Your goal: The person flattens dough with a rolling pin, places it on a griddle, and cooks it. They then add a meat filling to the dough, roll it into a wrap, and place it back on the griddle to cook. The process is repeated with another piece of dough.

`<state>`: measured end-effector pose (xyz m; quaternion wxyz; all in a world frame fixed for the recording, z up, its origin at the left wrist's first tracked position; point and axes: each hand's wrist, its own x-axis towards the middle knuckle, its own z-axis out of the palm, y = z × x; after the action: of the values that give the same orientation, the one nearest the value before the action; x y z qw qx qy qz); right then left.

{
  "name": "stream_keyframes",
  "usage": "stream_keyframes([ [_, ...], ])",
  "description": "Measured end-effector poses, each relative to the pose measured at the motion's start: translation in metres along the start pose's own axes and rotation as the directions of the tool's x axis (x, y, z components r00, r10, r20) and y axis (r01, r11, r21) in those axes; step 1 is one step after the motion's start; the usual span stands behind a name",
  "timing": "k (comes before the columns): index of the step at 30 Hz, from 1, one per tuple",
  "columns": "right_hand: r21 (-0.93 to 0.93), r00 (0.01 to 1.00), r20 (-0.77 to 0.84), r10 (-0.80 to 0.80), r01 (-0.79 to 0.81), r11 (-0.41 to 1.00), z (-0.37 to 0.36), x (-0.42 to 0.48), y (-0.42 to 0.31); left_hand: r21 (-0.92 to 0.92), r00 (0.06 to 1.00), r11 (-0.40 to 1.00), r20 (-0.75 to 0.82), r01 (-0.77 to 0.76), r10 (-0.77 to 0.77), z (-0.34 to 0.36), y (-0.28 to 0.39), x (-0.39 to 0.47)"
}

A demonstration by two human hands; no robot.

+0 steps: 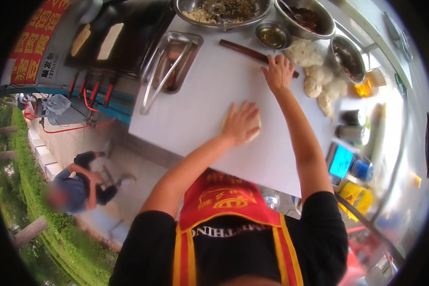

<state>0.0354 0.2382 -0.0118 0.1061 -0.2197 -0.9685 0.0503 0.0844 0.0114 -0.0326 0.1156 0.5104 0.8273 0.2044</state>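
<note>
My left hand (240, 123) lies palm down, fingers spread, on a small flat piece of pale dough (256, 126) on the white worktop (200, 121). The hand covers most of this dough. Farther off, my right hand (279, 73) is over the right part of a dark wooden rolling pin (243, 50), with its fingers across the pin and the thumb on the near side. Just right of that hand sit a large lump of dough (304, 53) and several smaller dough pieces (318, 80).
A metal tray (196, 39) holding tongs (169, 73) stands left, beside a griddle (93, 46) with two flat dough pieces. Metal bowls (223, 26) of filling line the back. Shakers (354, 117) and a lit screen (341, 161) stand right. A person (75, 189) sits outside, lower left.
</note>
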Motion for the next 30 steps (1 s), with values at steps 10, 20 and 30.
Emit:
stream_keyframes([
  [10,0.272,0.986,0.131,-0.108,0.069,0.96,-0.045,-0.175,-0.04,-0.009,0.964,0.987,-0.213,0.162,-0.16,-0.039,-0.017,-0.046],
  [20,-0.055,0.999,0.03,0.031,-0.029,0.998,-0.002,-0.077,-0.009,0.233,0.98,0.968,-0.192,0.094,-0.049,-0.032,-0.073,0.103],
  [30,0.126,0.948,0.312,0.064,-0.108,0.986,-0.034,-0.252,-0.087,0.1,0.989,0.994,0.137,0.044,-0.058,-0.034,-0.034,-0.072],
])
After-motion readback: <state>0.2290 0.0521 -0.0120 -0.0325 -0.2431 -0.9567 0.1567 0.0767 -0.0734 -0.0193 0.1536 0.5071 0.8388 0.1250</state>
